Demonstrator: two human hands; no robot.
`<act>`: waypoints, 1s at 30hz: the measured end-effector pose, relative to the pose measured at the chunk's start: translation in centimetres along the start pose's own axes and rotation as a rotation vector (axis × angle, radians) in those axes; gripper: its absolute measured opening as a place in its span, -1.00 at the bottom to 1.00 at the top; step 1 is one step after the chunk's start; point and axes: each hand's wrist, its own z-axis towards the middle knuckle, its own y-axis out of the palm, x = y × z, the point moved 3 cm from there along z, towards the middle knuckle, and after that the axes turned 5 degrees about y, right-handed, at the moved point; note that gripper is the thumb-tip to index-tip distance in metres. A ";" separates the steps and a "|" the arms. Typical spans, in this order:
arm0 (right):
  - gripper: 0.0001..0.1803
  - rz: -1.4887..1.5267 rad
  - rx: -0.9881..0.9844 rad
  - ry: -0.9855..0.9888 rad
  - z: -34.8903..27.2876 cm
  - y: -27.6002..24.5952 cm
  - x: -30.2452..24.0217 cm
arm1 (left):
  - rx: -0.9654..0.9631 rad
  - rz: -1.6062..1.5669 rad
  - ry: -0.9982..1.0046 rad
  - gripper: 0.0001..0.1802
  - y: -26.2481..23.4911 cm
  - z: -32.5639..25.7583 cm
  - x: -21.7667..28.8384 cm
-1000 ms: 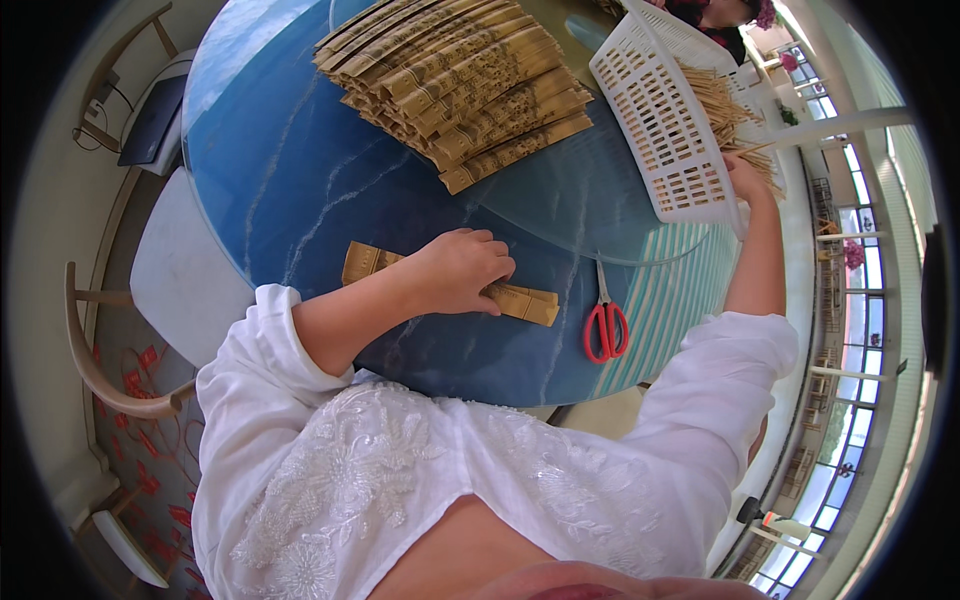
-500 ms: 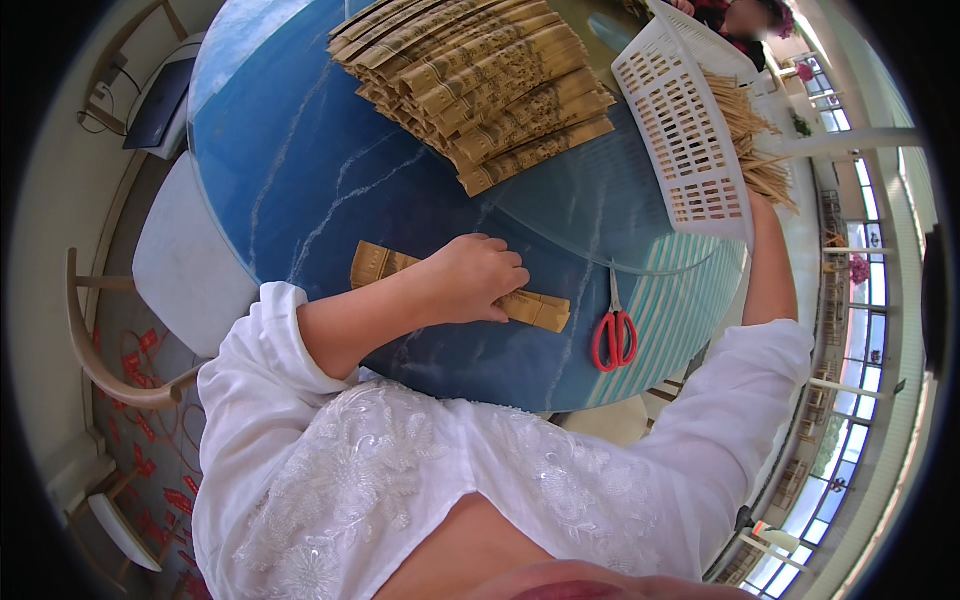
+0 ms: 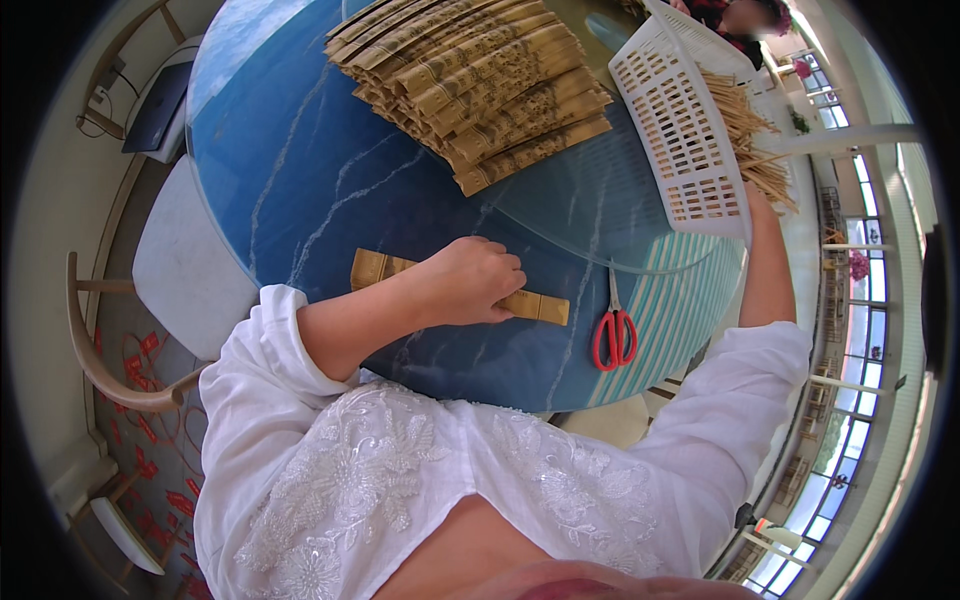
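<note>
My left hand [image 3: 472,280] is curled, fingers closed, over a long narrow brown paper sleeve [image 3: 541,306] lying on the blue table. Both ends of the sleeve stick out from under the hand and wrist. On the far right, my right arm reaches into a white perforated plastic basket [image 3: 690,165] holding many thin wooden sticks [image 3: 765,165], perhaps chopsticks. The basket's side hides most of my right hand [image 3: 760,200], including its fingers. Red-handled scissors [image 3: 614,338] lie to the right of the sleeve, blades pointing away from me.
A large stack of printed brown paper sleeves [image 3: 480,85] is piled at the far side of the round blue marbled table [image 3: 270,190]. Beyond the basket sits another person [image 3: 735,25]. To the left are a white chair [image 3: 185,260] and a dark laptop [image 3: 160,105].
My left hand stays over the sleeve, whose right end has shifted very slightly. The right arm remains at the basket, nearly still.
</note>
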 end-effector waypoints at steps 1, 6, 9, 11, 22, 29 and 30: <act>-0.61 -0.004 0.001 0.000 0.0 0.0 0.0 | 0.002 0.000 0.000 -0.69 0.1 -0.1 0.0; -0.60 -0.034 0.019 0.001 -0.4 -0.1 0.2 | -0.007 -0.021 0.004 -0.68 0.5 0.1 -0.3; -0.59 -0.059 0.029 -0.010 -0.6 -0.3 -0.5 | -0.005 -0.037 -0.009 -0.68 0.4 0.0 -0.4; -0.59 -0.078 0.042 -0.008 -0.8 -0.4 -0.5 | -0.012 -0.045 -0.006 -0.68 0.5 0.1 -0.5; -0.57 -0.367 0.158 0.087 0.3 0.3 -1.7 | 0.004 -0.051 0.016 -0.68 0.6 0.1 -0.8; -0.56 -0.489 0.210 0.115 0.8 0.3 -2.5 | -0.010 -0.035 0.007 -0.68 0.7 -0.1 -0.7; -0.56 -0.505 0.215 0.119 0.8 0.1 -2.4 | -0.011 -0.038 0.005 -0.68 0.8 -0.1 -0.8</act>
